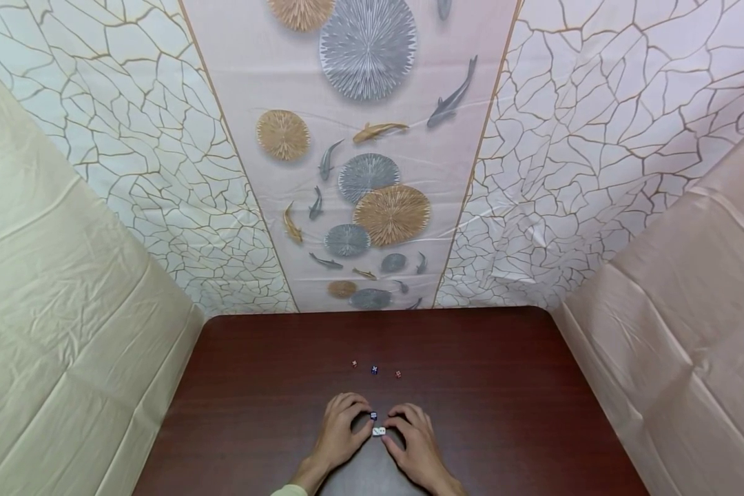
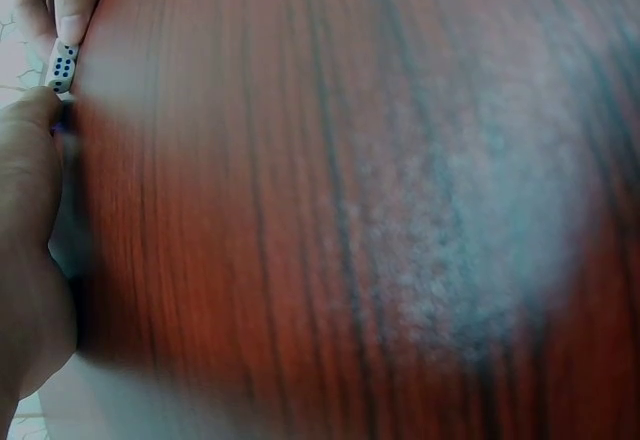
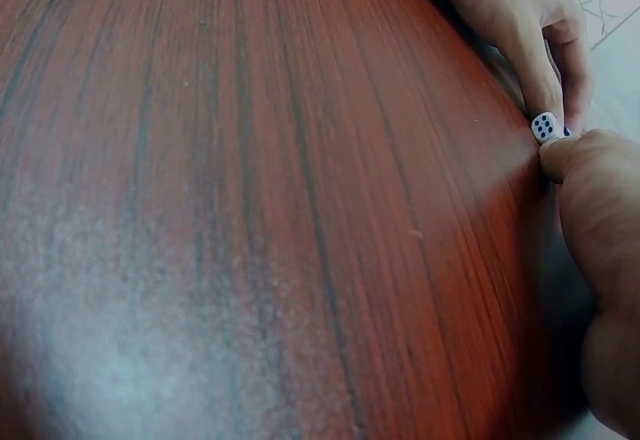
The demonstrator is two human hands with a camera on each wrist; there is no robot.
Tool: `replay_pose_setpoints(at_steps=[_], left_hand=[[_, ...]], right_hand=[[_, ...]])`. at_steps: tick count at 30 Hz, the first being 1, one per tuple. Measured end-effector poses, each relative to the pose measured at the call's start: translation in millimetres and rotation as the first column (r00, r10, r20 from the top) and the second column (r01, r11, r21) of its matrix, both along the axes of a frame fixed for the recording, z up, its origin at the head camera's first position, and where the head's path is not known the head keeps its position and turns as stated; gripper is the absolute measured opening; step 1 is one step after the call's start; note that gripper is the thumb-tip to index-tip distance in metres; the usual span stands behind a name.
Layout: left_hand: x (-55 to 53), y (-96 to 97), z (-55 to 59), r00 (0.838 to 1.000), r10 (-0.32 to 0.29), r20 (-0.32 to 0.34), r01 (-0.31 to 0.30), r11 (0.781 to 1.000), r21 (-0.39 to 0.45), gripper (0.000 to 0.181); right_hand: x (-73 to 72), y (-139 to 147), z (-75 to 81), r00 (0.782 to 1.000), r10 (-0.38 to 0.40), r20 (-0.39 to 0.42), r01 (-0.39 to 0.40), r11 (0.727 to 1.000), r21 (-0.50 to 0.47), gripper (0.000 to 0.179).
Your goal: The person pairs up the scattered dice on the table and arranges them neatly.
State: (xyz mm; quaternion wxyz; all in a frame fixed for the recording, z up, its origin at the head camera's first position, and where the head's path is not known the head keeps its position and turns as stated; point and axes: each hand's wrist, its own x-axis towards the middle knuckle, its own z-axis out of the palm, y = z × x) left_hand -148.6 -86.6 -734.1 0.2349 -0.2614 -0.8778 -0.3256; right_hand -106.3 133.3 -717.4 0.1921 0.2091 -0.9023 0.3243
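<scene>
Two white dice (image 1: 379,431) sit side by side on the table between both hands, and a dark blue die (image 1: 373,415) is just beyond them. My left hand (image 1: 339,430) curves round from the left; its thumb touches the white pair, its index fingertip meets the blue die. From the right, my right hand (image 1: 415,444) holds the right end of the white pair between bent thumb and index finger. In the left wrist view, spots show on the white dice (image 2: 62,66) between the hands. The right wrist view has one white die (image 3: 544,127) at the fingertips.
Farther back on the dark red-brown table (image 1: 254,386) lie a red die (image 1: 355,364), another blue die (image 1: 375,370) and a second red die (image 1: 399,374). Patterned cloth (image 1: 372,207) hangs along the back edge. Plain beige cloth (image 1: 676,331) covers the sides.
</scene>
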Motion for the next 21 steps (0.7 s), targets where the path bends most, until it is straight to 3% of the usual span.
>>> replay_pose_setpoints(at_steps=[7,12,16,21], left_hand=[[0.7,-0.7,0.0,1.000,-0.007,0.025,0.007,1.000,0.001,0.022],[0.0,-0.4,-0.7,1.000,-0.015,-0.022,0.015,1.000,0.020,0.025],[-1.2,-0.8,-2.7,0.999,-0.019,-0.046,0.020,0.999,0.030,0.026],[-1.4,-1.5,-4.0,1.000,-0.022,-0.009,0.022,1.000,0.018,0.023]], right_hand=[[1.2,1,4.9,0.999,0.005,0.042,-0.002,0.998,-0.064,0.027],[-0.1,2,10.8,0.998,-0.004,0.067,0.013,0.991,-0.135,0.024],[-6.7,4,17.0,0.999,-0.015,0.044,0.022,0.987,-0.161,0.023],[-22.4,6,25.5,0.999,-0.041,0.009,0.042,0.988,-0.149,0.024]])
